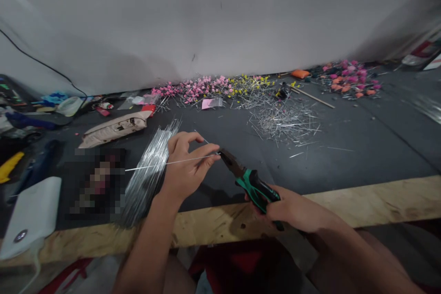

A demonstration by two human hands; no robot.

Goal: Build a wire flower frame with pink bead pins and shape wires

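My left hand [188, 165] pinches a thin silvery wire [148, 166] between thumb and fingertip. The long end of the wire sticks out to the left, above a bundle of straight wires [146, 174] on the dark tabletop. Green-and-black pliers [253, 183] are in my right hand [285, 209], its fingers wrapped round the handles. The jaws of the pliers meet the wire at my left fingertips; whether they are clamped on it is too small to tell. A short wire piece shows above my left thumb and forefinger.
Cut wire pieces [285, 121] lie heaped at the back right. Behind them are pink-tipped wires [203, 87], yellow-tipped wires [253, 83] and a magenta-and-orange cluster [354, 76]. A beige pouch [115, 128] and a white power bank [32, 216] lie left. A wooden edge [220, 225] runs along the front.
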